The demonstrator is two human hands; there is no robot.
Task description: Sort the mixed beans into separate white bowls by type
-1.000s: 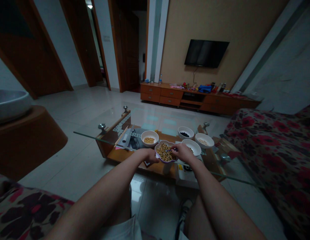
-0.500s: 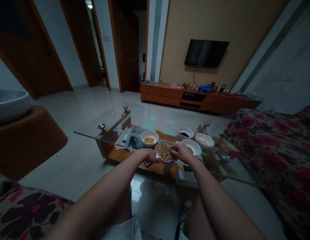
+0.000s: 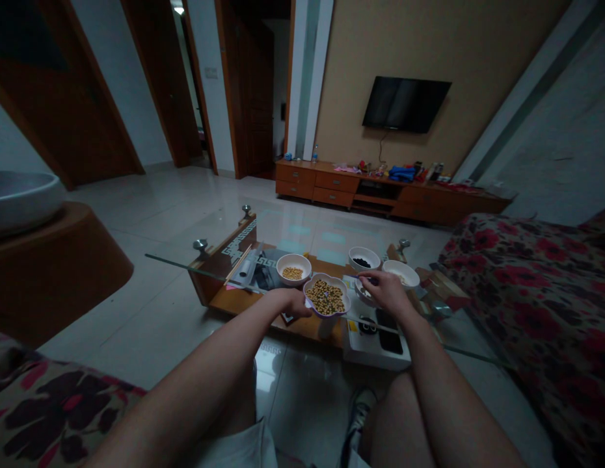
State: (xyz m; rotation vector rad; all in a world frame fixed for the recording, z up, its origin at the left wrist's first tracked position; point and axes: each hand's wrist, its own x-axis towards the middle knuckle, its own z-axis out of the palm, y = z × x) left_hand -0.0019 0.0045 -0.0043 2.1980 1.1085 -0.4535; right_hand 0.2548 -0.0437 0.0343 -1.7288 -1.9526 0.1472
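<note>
My left hand [image 3: 297, 303] grips the left edge of a scalloped, purple-rimmed bowl [image 3: 349, 300]. Inside that bowl lie yellowish beans [image 3: 324, 296] mixed with a few darker bits. Over a white bowl [image 3: 363, 299] just right of it is my right hand [image 3: 386, 290], fingers pinched together; a small dark thing seems to be at the fingertips, too small to name. The hand hides most of this white bowl. Close by stand a white bowl of yellow beans [image 3: 293, 273], one of black beans [image 3: 362, 262], and one with pale contents [image 3: 404, 279].
The bowls stand on a glass coffee table [image 3: 170, 261]. Chopsticks [image 3: 239, 265] and printed sheets show at its left, a phone [image 3: 390, 339] on a white box at its right front. A flowered sofa [image 3: 522, 286] flanks the right; a TV cabinet [image 3: 334, 188] stands beyond.
My right hand has moved right, from above the beans in the purple-rimmed bowl to the white bowl beside it. My left hand keeps its hold on the purple-rimmed bowl.
</note>
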